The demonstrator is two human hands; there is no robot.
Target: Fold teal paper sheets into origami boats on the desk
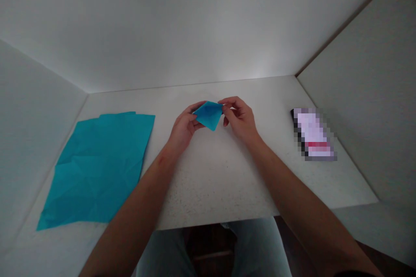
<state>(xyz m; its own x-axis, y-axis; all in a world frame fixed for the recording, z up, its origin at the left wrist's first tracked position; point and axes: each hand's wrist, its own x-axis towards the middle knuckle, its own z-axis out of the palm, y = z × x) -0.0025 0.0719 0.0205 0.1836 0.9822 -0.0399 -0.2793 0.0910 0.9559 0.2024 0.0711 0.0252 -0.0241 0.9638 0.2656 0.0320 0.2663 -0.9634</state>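
A small folded piece of blue paper (209,115), roughly diamond-shaped, is held up over the middle of the white table. My left hand (186,126) grips its left side, thumb in front and the other fingers behind and below. At the right corner, my right hand (239,117) pinches the paper between thumb and forefinger, its other fingers curled. The back of the folded paper and some of the left fingertips are hidden. Left of my left forearm lies a large creased blue sheet (100,169), spread flat.
A phone (313,134), blurred by pixels, lies at the right of the white table (214,190). White walls (182,26) close in the table at the back and both sides. The table's front edge runs just above my legs.
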